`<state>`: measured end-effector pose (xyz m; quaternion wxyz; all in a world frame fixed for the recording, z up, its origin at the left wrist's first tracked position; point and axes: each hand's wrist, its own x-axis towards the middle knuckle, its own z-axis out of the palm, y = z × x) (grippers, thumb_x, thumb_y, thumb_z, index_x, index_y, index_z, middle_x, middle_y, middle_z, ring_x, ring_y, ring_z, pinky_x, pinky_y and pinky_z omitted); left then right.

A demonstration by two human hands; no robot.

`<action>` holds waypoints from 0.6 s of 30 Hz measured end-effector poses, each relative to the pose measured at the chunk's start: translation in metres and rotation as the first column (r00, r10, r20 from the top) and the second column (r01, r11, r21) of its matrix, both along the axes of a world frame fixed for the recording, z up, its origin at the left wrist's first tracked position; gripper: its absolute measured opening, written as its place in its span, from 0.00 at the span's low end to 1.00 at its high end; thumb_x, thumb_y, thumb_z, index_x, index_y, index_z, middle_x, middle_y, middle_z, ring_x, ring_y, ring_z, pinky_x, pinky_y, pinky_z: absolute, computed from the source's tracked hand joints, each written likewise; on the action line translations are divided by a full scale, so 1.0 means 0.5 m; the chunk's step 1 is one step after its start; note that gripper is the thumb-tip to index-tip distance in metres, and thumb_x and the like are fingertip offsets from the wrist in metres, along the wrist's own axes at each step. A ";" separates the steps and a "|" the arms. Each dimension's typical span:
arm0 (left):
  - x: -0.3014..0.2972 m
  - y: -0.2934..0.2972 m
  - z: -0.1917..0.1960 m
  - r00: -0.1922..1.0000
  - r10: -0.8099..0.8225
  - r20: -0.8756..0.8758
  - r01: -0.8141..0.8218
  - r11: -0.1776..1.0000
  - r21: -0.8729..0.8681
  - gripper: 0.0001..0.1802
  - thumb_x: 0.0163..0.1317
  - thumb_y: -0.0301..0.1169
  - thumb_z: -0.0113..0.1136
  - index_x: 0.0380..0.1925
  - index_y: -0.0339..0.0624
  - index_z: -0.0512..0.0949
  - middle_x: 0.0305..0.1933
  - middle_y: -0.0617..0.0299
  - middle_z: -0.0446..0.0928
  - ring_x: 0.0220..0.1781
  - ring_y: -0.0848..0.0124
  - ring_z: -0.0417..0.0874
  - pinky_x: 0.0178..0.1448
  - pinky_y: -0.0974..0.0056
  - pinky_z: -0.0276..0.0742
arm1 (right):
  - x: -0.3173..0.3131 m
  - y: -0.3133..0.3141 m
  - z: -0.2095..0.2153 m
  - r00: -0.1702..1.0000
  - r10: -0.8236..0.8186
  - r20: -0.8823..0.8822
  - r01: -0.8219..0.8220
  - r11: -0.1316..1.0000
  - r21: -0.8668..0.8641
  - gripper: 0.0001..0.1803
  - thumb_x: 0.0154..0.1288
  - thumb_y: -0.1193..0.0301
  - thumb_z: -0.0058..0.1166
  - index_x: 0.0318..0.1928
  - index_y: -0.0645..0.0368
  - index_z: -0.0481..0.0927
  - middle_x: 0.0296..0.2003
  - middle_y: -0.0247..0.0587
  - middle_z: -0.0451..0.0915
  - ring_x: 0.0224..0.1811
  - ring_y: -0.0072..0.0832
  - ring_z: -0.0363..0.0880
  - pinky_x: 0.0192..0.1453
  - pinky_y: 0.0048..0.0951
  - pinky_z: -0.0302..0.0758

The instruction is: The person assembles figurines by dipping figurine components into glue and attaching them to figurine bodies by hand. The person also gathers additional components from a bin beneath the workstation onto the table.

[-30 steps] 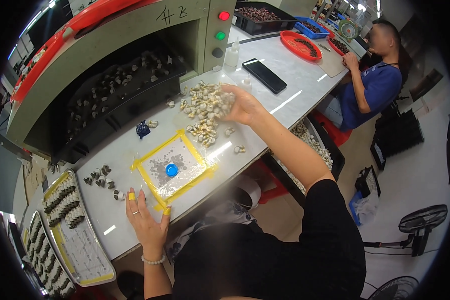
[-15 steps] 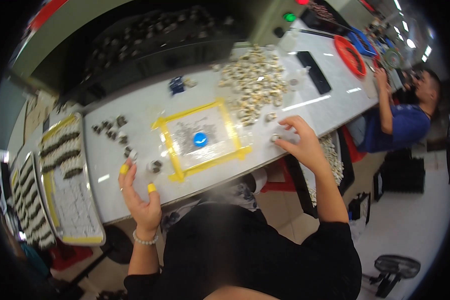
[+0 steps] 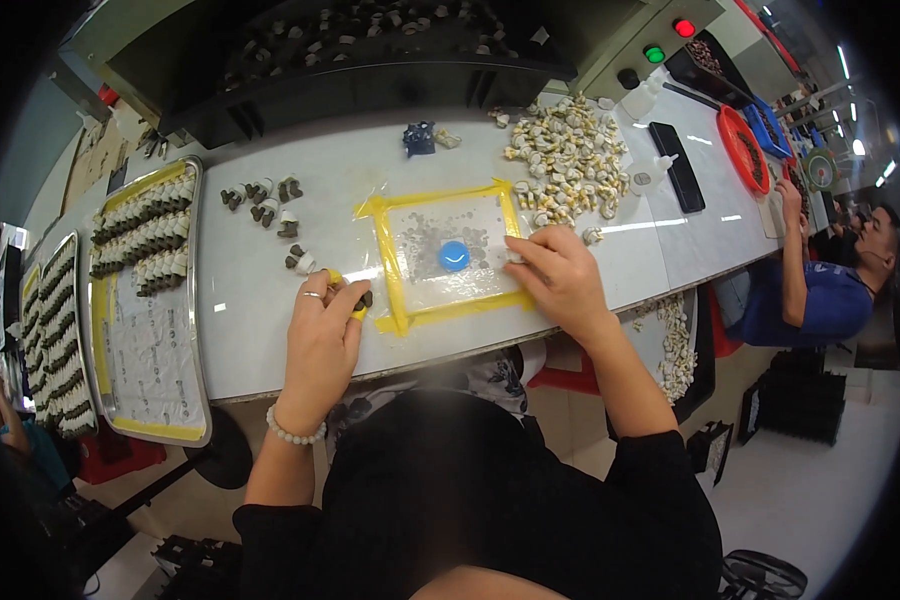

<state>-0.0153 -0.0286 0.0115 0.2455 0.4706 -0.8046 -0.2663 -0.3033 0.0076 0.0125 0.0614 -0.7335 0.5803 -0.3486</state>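
My left hand (image 3: 320,325), yellow covers on two of its fingertips, is closed around a small dark piece (image 3: 366,299) just left of the taped sheet. My right hand (image 3: 562,280) pinches a small white piece (image 3: 514,256) over the sheet's right edge. Between the hands lies the clear sheet (image 3: 420,290), framed in yellow tape and covered with grey spots. On it sits a round blue cap (image 3: 454,256) with a white mark. Several dark-and-white pieces (image 3: 266,212) lie beyond my left hand, one of them (image 3: 300,260) close to its fingers.
A heap of white-and-yellow pieces (image 3: 565,160) lies beyond my right hand, near a black phone-like slab (image 3: 677,168). Metal trays (image 3: 203,350) with rows of pieces stand at the left. A dark machine (image 3: 370,90) borders the back. A person in blue (image 3: 830,300) sits at the right.
My left hand has closed on the dark piece that lay beside it. My right hand has carried the white piece leftward to the taped sheet. The whole view has shifted.
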 end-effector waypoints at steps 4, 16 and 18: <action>0.018 -0.013 0.000 0.983 -0.178 -0.035 0.173 0.977 -0.122 0.23 0.47 0.13 0.51 0.46 0.38 0.76 0.50 0.50 0.68 0.50 0.56 0.73 0.55 0.60 0.71 | 0.019 0.001 -0.008 0.977 0.098 -0.187 -0.115 0.990 -0.084 0.19 0.46 0.75 0.65 0.43 0.59 0.81 0.31 0.38 0.75 0.29 0.33 0.73 0.32 0.31 0.71; -0.010 0.004 -0.001 0.996 0.090 0.016 -0.087 0.989 -0.121 0.18 0.49 0.20 0.61 0.43 0.33 0.74 0.39 0.52 0.69 0.41 0.58 0.71 0.44 0.58 0.70 | 0.010 0.009 -0.013 0.980 0.064 -0.187 -0.091 0.986 -0.137 0.20 0.44 0.79 0.65 0.42 0.62 0.80 0.34 0.41 0.78 0.34 0.36 0.76 0.36 0.32 0.74; -0.007 0.000 0.001 0.998 0.067 0.019 -0.065 0.991 -0.115 0.17 0.49 0.20 0.61 0.42 0.33 0.74 0.38 0.52 0.69 0.39 0.59 0.72 0.43 0.60 0.70 | 0.015 0.007 -0.011 0.970 0.078 -0.230 -0.111 0.984 -0.136 0.18 0.45 0.78 0.64 0.42 0.61 0.80 0.36 0.41 0.79 0.35 0.36 0.77 0.38 0.32 0.75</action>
